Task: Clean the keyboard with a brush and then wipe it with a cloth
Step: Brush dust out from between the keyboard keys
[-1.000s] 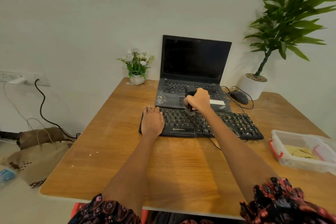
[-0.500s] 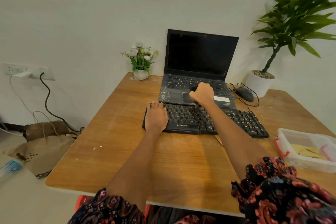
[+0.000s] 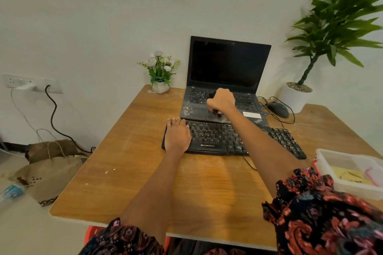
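A black external keyboard (image 3: 217,138) lies on the wooden table (image 3: 145,172), in front of an open black laptop (image 3: 228,64) whose palm rest is dusty. My left hand (image 3: 177,135) rests flat on the keyboard's left end, fingers straight. My right hand (image 3: 221,101) grips a dark brush (image 3: 217,114) in a fist above the laptop's palm rest and touchpad; its bristle end shows below the fist, most of the handle is hidden. A yellowish cloth (image 3: 348,175) lies inside a clear plastic box (image 3: 323,159) at the right.
A black mouse (image 3: 277,108) with its cable sits right of the laptop. A small white flower pot (image 3: 160,86) stands at the back left of the table, a large potted plant (image 3: 296,97) at the back right. Bags and cables lie on the floor at left.
My right hand with the brush has moved away from me, from the external keyboard's top rows onto the laptop's palm rest. My left hand has stayed on the keyboard's left end.
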